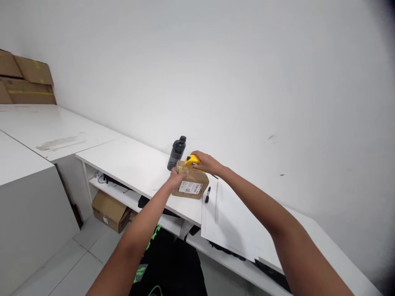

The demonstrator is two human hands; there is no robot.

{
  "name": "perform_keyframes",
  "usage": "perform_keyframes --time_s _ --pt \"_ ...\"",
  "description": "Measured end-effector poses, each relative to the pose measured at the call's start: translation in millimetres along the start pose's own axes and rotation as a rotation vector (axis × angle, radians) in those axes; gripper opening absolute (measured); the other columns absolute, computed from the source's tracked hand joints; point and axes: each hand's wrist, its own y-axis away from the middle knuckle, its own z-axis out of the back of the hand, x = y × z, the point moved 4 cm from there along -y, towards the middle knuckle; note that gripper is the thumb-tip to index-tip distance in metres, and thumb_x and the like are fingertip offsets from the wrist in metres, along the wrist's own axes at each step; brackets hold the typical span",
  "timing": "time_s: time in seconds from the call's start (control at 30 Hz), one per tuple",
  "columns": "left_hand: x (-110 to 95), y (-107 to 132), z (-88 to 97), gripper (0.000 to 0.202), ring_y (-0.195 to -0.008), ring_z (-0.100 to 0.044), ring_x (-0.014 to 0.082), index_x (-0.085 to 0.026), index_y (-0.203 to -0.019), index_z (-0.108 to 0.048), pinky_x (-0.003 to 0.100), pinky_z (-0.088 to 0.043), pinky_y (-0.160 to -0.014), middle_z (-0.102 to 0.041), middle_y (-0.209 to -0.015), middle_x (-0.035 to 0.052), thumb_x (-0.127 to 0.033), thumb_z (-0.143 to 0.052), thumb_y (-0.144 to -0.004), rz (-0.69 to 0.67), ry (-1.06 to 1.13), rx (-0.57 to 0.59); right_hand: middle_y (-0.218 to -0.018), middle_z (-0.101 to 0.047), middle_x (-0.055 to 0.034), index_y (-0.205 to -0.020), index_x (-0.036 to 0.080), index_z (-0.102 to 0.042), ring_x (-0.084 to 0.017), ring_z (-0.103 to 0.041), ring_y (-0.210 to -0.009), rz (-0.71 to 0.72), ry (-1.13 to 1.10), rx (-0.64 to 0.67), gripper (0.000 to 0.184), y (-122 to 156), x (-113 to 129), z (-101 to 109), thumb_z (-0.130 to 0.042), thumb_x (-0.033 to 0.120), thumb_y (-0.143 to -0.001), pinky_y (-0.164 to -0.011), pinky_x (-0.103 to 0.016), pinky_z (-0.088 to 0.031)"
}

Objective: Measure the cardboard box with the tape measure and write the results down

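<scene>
A small brown cardboard box (199, 177) with a white printed label (190, 187) stands on the white counter. My right hand (206, 161) is wrapped round a yellow tape measure (193, 160) at the box's top edge. Its thin yellow blade runs left along the top of the box. At the box's left side, my left hand (178, 177) is closed on the edge, fingers at the corner and thumb across the front. The blade's end lies by those fingertips; whether they pinch it is too small to tell.
A dark bottle (177, 153) stands just behind the box. Right of it lie a black marker (207, 194) and large white paper sheets (234, 213). An opened carton (110, 210) sits below the counter shelf (119, 193). Stacked cartons (31, 91) stand at far left, against the wall.
</scene>
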Motion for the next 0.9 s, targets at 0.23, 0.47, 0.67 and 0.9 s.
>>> perform_keyframes --time_s 0.23,0.47,0.67,0.9 --pt "29.5 -3.5 -12.8 0.071 -0.089 -0.068 0.0205 -0.020 -0.137 -0.037 0.034 -0.056 -0.075 -0.061 -0.125 0.0138 -0.032 -0.072 -0.076 0.065 0.192 0.058 -0.128 -0.063 -0.0103 -0.134 0.024 -0.054 -0.026 -0.061 -0.110 0.070 0.109 0.140 0.051 -34.9 -6.1 -29.0 -0.064 0.034 -0.085 -0.093 -0.039 -0.047" --pt "27.9 -10.2 -16.3 0.090 -0.095 -0.067 0.0202 -0.031 -0.154 -0.018 0.034 -0.055 -0.080 -0.058 -0.133 0.0101 -0.032 -0.068 -0.079 -0.037 0.134 0.053 -0.125 -0.063 -0.0125 -0.135 0.022 -0.053 -0.027 -0.062 -0.106 0.016 0.081 0.119 0.049 -30.9 -7.7 -40.0 -0.061 0.033 -0.088 -0.090 -0.038 -0.047" --pt "27.9 -6.4 -16.7 0.072 -0.105 -0.065 0.0225 -0.031 -0.151 -0.035 0.035 -0.053 -0.088 -0.057 -0.140 0.0064 -0.037 -0.061 -0.085 -0.081 0.022 0.017 -0.120 -0.064 -0.0127 -0.134 0.023 -0.055 -0.028 -0.061 -0.104 -0.054 0.107 0.159 0.048 -19.4 -24.8 -30.5 -0.061 0.032 -0.087 -0.086 -0.037 -0.046" --pt "28.6 -5.7 -8.3 0.056 -0.115 -0.062 0.0282 -0.030 -0.141 -0.051 0.041 -0.046 -0.100 -0.063 -0.135 0.0067 -0.052 -0.052 -0.090 -0.238 -0.434 -0.149 -0.123 -0.063 -0.0107 -0.133 0.026 -0.056 -0.029 -0.060 -0.107 -0.197 -0.001 0.119 0.050 41.7 -77.8 -6.6 -0.062 0.034 -0.084 -0.087 -0.038 -0.047"
